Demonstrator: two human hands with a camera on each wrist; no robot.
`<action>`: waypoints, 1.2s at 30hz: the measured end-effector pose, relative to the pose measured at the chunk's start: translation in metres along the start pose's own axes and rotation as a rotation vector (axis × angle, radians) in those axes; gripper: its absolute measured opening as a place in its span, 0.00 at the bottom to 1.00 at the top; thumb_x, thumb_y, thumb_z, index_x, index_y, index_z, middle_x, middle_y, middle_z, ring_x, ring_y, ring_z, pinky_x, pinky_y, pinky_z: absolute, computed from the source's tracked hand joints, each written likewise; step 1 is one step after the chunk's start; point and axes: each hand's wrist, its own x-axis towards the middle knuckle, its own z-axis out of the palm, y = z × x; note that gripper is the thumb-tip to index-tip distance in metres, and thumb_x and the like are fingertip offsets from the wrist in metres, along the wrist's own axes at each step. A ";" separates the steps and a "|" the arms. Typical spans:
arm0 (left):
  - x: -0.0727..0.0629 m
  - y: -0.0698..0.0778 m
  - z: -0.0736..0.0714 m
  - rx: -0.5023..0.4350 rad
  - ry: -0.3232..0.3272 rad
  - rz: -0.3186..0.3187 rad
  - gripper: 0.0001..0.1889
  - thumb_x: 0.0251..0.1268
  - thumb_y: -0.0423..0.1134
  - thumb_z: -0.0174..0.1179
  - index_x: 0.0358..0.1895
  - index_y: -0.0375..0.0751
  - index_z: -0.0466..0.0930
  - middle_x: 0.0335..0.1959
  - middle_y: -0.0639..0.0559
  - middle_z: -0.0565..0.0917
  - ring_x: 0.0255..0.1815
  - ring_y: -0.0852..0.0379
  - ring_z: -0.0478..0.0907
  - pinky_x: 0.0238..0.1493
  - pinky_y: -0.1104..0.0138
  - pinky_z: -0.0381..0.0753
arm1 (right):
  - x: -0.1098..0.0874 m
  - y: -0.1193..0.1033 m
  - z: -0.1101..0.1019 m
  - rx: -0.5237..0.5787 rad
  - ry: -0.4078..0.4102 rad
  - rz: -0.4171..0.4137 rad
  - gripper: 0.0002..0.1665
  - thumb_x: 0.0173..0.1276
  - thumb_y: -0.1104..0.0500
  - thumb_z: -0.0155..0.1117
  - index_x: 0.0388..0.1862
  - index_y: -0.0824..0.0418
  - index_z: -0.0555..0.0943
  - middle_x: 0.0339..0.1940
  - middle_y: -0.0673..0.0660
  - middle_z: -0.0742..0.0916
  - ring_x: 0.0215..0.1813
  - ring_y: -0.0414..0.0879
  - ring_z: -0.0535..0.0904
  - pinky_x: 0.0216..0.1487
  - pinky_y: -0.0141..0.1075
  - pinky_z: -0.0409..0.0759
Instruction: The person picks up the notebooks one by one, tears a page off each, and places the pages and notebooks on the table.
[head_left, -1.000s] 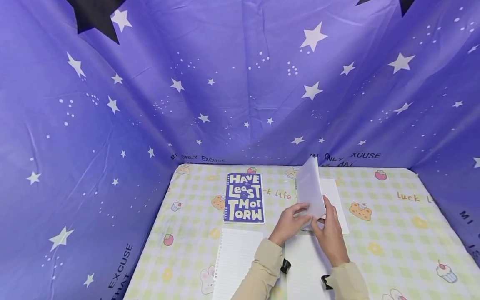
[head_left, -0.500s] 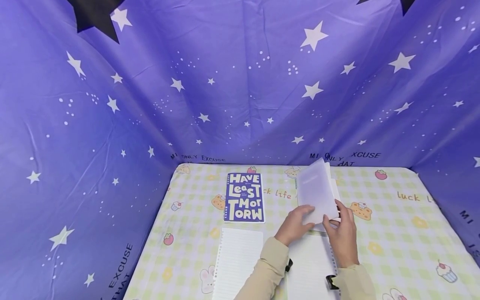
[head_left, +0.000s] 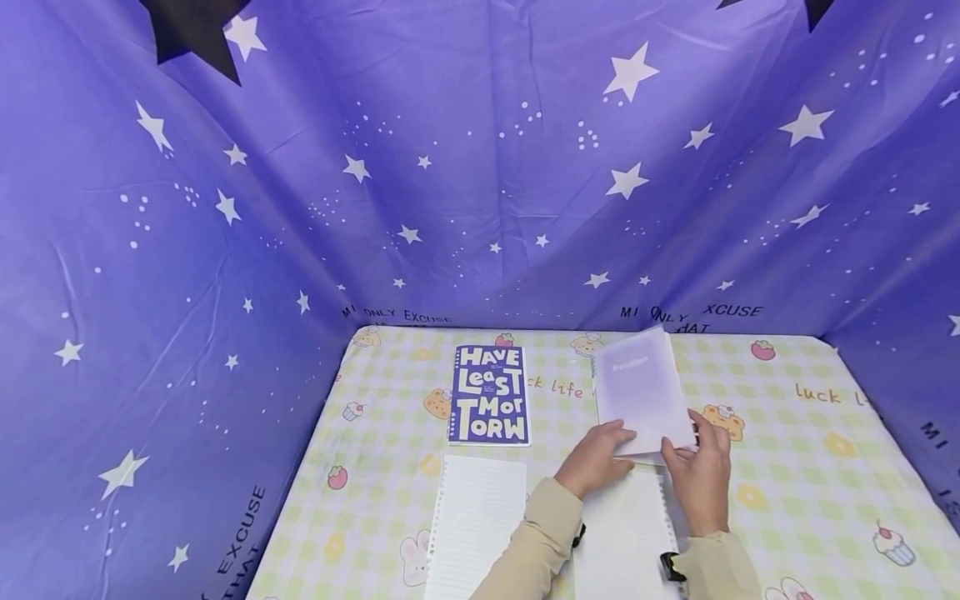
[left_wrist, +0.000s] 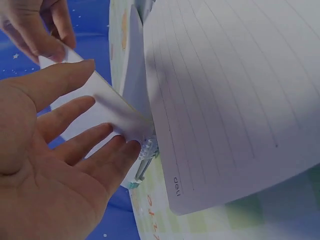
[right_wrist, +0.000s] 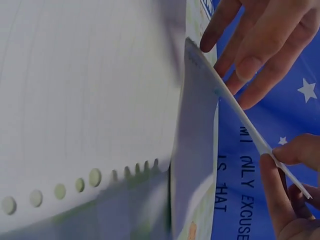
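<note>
A notebook with a frosted, translucent lilac cover (head_left: 641,387) lies at the table's back right, its cover lifted at a slant along with some pages. My right hand (head_left: 702,483) pinches the lower right corner between thumb and fingers, as the right wrist view also shows, with the sheets' edge (right_wrist: 245,120) running up from the fingertips. My left hand (head_left: 597,458) rests on the cover's lower left, its fingers (left_wrist: 75,107) spread and nearly straight against it. Below both hands lies a stack of lined loose-leaf paper (head_left: 622,533), punched with holes along its right edge.
Left of the stack lies another lined sheet stack (head_left: 478,525), holes on its left edge. A blue notebook with cream lettering (head_left: 490,396) is behind it. A checked cloth (head_left: 795,467) covers the table, and purple starry curtains (head_left: 480,167) enclose it.
The lifted cover and pages have swung down to the right from nearly upright, so the cover's face now shows. My right hand moved right and nearer with the corner; my left hand followed slightly.
</note>
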 end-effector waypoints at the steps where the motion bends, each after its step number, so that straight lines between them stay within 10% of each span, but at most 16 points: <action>1: 0.000 0.000 0.000 0.011 -0.006 0.000 0.24 0.65 0.42 0.66 0.65 0.48 0.78 0.70 0.53 0.74 0.72 0.60 0.68 0.72 0.74 0.64 | 0.000 0.002 0.000 -0.010 -0.001 0.009 0.35 0.59 0.71 0.69 0.66 0.72 0.70 0.52 0.69 0.72 0.41 0.63 0.82 0.31 0.07 0.64; 8: -0.001 -0.001 0.002 0.079 -0.029 0.024 0.21 0.66 0.42 0.65 0.62 0.49 0.80 0.68 0.56 0.76 0.72 0.62 0.66 0.73 0.76 0.61 | 0.003 0.013 0.000 -0.059 -0.022 0.081 0.35 0.59 0.69 0.70 0.65 0.73 0.70 0.55 0.70 0.70 0.40 0.62 0.81 0.32 0.16 0.70; 14: -0.001 -0.002 0.003 0.107 -0.058 0.024 0.18 0.66 0.43 0.64 0.59 0.48 0.83 0.68 0.56 0.75 0.73 0.61 0.65 0.73 0.77 0.60 | 0.006 0.021 0.000 -0.079 -0.068 0.169 0.37 0.60 0.69 0.68 0.67 0.77 0.67 0.60 0.74 0.68 0.57 0.70 0.72 0.60 0.60 0.72; 36: -0.003 -0.009 0.013 0.071 -0.014 0.054 0.19 0.68 0.44 0.62 0.60 0.48 0.81 0.64 0.58 0.79 0.70 0.61 0.69 0.72 0.75 0.62 | 0.000 0.046 0.008 -0.159 -0.174 0.175 0.39 0.60 0.68 0.65 0.68 0.79 0.63 0.64 0.79 0.67 0.67 0.75 0.60 0.70 0.64 0.60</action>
